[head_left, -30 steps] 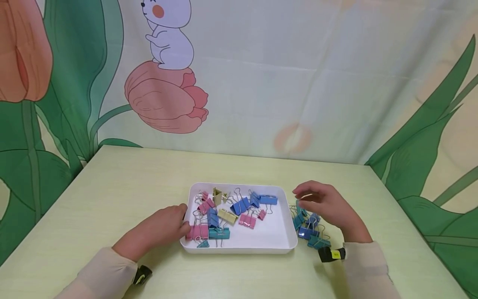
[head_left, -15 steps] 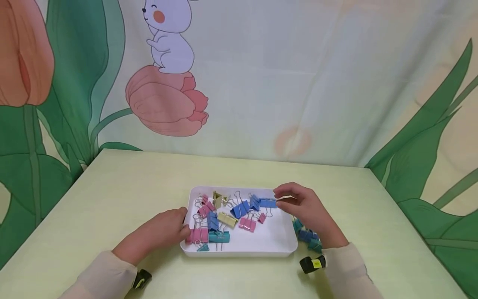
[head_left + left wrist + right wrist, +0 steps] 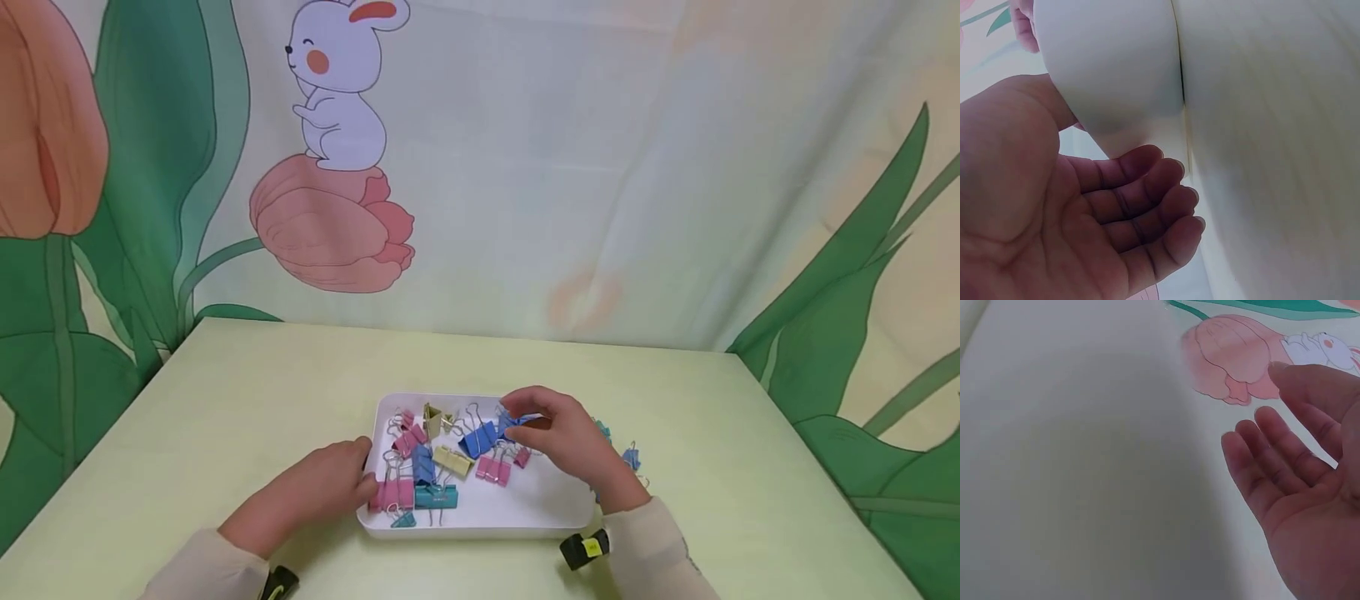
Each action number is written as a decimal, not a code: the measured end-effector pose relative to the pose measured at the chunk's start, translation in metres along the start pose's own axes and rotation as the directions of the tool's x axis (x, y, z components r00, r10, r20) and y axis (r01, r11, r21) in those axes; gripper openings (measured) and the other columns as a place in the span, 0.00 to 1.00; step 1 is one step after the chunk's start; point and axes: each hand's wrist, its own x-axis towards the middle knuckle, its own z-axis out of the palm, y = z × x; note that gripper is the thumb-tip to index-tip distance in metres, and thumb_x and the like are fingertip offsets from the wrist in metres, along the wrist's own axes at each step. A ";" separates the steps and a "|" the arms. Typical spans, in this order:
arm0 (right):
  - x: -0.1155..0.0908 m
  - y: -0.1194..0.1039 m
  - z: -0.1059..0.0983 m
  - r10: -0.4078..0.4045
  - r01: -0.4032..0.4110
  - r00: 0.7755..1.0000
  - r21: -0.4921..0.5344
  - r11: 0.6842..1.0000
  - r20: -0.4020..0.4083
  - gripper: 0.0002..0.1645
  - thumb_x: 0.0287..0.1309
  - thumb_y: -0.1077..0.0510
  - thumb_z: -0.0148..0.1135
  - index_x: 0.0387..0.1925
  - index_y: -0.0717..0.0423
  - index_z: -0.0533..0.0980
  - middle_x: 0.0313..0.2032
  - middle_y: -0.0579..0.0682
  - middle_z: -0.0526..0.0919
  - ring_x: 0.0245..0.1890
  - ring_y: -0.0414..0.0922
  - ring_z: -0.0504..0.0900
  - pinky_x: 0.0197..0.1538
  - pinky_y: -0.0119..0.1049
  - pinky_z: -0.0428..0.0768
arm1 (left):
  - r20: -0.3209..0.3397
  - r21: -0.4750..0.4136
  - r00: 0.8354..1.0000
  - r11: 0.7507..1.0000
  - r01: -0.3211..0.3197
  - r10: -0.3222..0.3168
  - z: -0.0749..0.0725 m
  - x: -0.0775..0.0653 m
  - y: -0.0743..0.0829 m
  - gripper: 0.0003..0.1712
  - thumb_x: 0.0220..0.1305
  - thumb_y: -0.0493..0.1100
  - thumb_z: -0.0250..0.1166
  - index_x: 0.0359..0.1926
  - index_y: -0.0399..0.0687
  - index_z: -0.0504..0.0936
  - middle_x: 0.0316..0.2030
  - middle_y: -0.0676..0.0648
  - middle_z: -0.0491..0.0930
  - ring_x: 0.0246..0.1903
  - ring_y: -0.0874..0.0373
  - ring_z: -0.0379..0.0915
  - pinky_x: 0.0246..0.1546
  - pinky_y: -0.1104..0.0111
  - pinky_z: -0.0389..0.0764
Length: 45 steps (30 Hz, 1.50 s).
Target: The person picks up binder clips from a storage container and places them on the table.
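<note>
A white tray [image 3: 540, 506] holds several binder clips in pink, blue, yellow and teal. My left hand [image 3: 322, 482] grips the tray's left side, the thumb over the rim. In the left wrist view, its fingers [image 3: 1169, 206] curl against the outside of the white wall [image 3: 1113, 69]. Over the right part of the tray hovers my right hand [image 3: 566, 440], fingers loosely bent, with nothing visible between them. The right wrist view shows the same hand [image 3: 1310, 500] with a bare palm. Below its fingertips lie blue binder clips [image 3: 478, 440], partly covered.
More clips, a blue one [image 3: 632, 456] among them, lie on the table right of the tray, largely hidden behind my right hand and wrist. The pale table [image 3: 247, 392] meets a printed cloth backdrop [image 3: 480, 208] at its far edge.
My right hand has moved left, from above the clips beside the tray to over the tray's right part. The left hand keeps its grip; the head view has tilted up slightly.
</note>
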 end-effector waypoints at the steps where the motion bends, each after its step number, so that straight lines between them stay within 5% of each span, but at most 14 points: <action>1: 0.001 0.000 0.002 0.005 -0.005 1.000 0.005 1.000 0.005 0.21 0.56 0.59 0.67 0.53 0.46 0.78 0.51 0.54 0.81 0.49 0.48 0.82 0.51 0.34 0.80 | 0.000 -0.001 1.000 1.000 0.001 -0.001 0.001 0.000 0.000 0.17 0.58 0.44 0.59 0.44 0.36 0.72 0.27 0.47 0.70 0.28 0.56 0.67 0.33 0.63 0.70; 13: 0.005 0.008 0.021 0.020 -0.018 1.000 -0.133 0.991 0.011 0.20 0.56 0.55 0.67 0.51 0.42 0.79 0.56 0.43 0.79 0.60 0.52 0.76 0.61 0.53 0.74 | 0.004 -0.016 1.000 1.000 0.025 -0.025 0.002 0.003 -0.001 0.18 0.57 0.44 0.60 0.45 0.36 0.72 0.28 0.47 0.71 0.29 0.56 0.67 0.35 0.62 0.71; 30: 0.007 0.014 0.033 -0.019 0.026 0.998 -0.122 0.992 0.058 0.16 0.55 0.61 0.67 0.47 0.52 0.81 0.48 0.50 0.82 0.49 0.49 0.82 0.54 0.41 0.80 | -0.001 -0.028 1.000 0.999 0.029 -0.029 0.002 0.003 -0.002 0.19 0.56 0.45 0.61 0.45 0.37 0.72 0.29 0.47 0.70 0.31 0.55 0.67 0.38 0.60 0.72; 38: 0.005 0.014 0.039 -0.060 0.072 0.993 -0.121 0.990 0.097 0.16 0.55 0.63 0.66 0.47 0.54 0.81 0.47 0.52 0.83 0.46 0.48 0.83 0.47 0.28 0.80 | 0.003 -0.029 0.999 0.999 0.032 -0.031 0.004 0.002 -0.003 0.19 0.57 0.45 0.60 0.46 0.37 0.72 0.30 0.47 0.71 0.32 0.54 0.68 0.39 0.59 0.73; 45: 0.004 0.014 0.036 -0.055 0.079 0.991 -0.202 0.976 0.119 0.16 0.56 0.61 0.65 0.48 0.54 0.81 0.46 0.51 0.84 0.43 0.44 0.84 0.45 0.27 0.80 | -0.005 -0.036 1.000 0.999 0.027 -0.027 0.003 0.001 -0.003 0.18 0.59 0.45 0.60 0.46 0.37 0.72 0.29 0.47 0.71 0.31 0.55 0.68 0.38 0.60 0.73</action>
